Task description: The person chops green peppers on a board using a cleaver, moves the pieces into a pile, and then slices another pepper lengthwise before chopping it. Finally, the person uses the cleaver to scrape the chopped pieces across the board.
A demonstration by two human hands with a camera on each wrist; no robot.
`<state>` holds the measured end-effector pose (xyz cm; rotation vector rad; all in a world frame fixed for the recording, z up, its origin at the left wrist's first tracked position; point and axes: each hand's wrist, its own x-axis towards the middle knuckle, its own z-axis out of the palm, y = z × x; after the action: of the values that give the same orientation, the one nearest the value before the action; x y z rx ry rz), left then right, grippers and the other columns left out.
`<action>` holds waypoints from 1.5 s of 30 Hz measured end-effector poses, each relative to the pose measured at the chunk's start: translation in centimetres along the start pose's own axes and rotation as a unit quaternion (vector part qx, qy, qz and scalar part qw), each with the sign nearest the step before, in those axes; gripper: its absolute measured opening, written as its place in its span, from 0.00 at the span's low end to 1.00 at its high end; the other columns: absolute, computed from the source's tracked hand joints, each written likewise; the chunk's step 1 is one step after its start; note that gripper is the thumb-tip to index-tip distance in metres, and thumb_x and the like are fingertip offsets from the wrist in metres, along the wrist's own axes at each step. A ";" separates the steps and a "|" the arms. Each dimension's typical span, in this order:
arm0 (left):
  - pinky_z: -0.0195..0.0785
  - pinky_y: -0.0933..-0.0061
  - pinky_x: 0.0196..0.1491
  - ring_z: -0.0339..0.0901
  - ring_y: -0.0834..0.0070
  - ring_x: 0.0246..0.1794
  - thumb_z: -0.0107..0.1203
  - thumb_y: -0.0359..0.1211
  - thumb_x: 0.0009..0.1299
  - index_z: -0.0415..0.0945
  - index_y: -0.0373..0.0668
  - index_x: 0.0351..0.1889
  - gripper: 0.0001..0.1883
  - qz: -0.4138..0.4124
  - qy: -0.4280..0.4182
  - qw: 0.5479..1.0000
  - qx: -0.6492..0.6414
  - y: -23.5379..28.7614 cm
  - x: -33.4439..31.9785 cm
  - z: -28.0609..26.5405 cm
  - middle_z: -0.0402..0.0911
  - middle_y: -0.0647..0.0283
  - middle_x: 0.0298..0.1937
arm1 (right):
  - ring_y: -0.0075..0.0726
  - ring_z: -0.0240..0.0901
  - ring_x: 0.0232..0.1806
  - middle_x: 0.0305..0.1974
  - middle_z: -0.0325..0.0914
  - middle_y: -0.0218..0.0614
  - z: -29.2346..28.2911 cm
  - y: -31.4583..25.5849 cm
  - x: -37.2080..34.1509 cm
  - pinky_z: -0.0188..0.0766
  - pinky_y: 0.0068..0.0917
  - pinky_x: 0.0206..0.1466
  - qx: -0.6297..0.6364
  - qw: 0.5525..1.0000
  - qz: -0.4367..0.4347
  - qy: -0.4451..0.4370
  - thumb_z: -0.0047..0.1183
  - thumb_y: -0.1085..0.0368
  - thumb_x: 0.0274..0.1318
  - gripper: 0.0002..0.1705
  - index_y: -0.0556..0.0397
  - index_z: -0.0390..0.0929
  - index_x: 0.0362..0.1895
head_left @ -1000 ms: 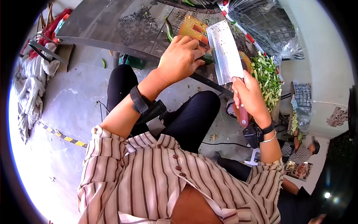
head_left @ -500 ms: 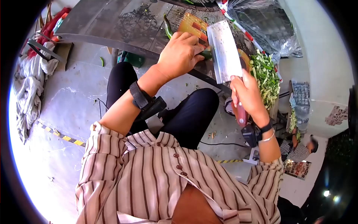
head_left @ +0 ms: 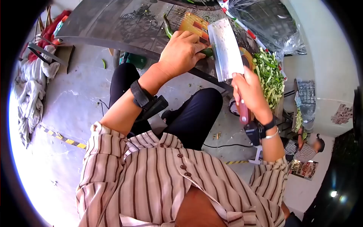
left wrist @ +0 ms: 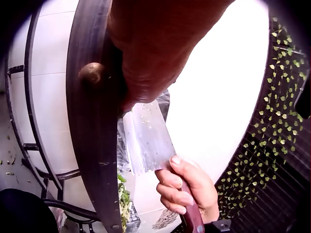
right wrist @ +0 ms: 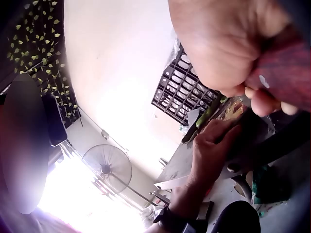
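My left hand point(head_left: 179, 53) holds a dark green pepper point(head_left: 207, 52) on the table, its fingers and thumb bent around it. Most of that pepper is hidden under the hand. Gripped by its reddish wooden handle point(head_left: 245, 113), a broad cleaver point(head_left: 229, 51) is in my right hand point(head_left: 250, 92). The blade, dotted with green bits, stands close beside the pepper's right end. Another long green pepper point(head_left: 167, 26) lies beyond the left hand. In the left wrist view the cleaver blade point(left wrist: 148, 138) shows below the darkened left hand point(left wrist: 150, 58).
Chopped green pieces point(head_left: 269, 81) are heaped on the table's right side. An orange patterned board point(head_left: 193, 24) lies beyond the left hand. Clear plastic point(head_left: 272, 22) covers a dark crate at the back right. A green container point(head_left: 133, 60) stands under the table edge. Another person point(head_left: 304, 149) is at far right.
The cleaver shifts slightly, staying beside the pepper; both hands keep their hold. A dark-clothed person at lower right has moved mostly out of view.
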<state>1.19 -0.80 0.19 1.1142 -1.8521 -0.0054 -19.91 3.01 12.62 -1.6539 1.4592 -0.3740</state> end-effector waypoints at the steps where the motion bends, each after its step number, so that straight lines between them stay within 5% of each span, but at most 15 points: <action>1: 0.61 0.69 0.49 0.70 0.70 0.40 0.63 0.37 0.58 0.84 0.51 0.45 0.15 0.003 0.004 1.000 -0.001 0.0 0.1 0.0 0.74 0.69 0.35 | 0.20 0.64 0.13 0.22 0.65 0.28 -0.1 -0.1 0.8 0.62 0.21 0.14 -0.011 1.000 -0.011 -0.005 0.43 0.63 0.66 0.09 0.56 0.64 0.35; 37: 0.61 0.68 0.50 0.72 0.69 0.41 0.64 0.35 0.57 0.84 0.49 0.42 0.13 -0.016 0.005 1.000 -0.024 0.2 -0.3 -0.4 0.75 0.68 0.35 | 0.21 0.65 0.12 0.23 0.66 0.29 0.2 0.7 -1.6 0.64 0.22 0.13 0.052 0.998 0.029 -0.010 0.43 0.64 0.66 0.08 0.56 0.63 0.37; 45: 0.62 0.68 0.50 0.72 0.68 0.42 0.64 0.35 0.57 0.82 0.48 0.41 0.14 -0.011 0.003 0.999 -0.039 0.0 -0.2 -0.7 0.75 0.68 0.35 | 0.19 0.64 0.13 0.22 0.66 0.28 1.5 -0.3 3.3 0.62 0.20 0.14 0.050 0.999 0.002 0.008 0.44 0.62 0.66 0.09 0.53 0.64 0.35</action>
<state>1.75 -0.34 0.42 1.0793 -1.8173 -0.0870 -17.77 0.60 10.91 -1.5713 1.4316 -0.4527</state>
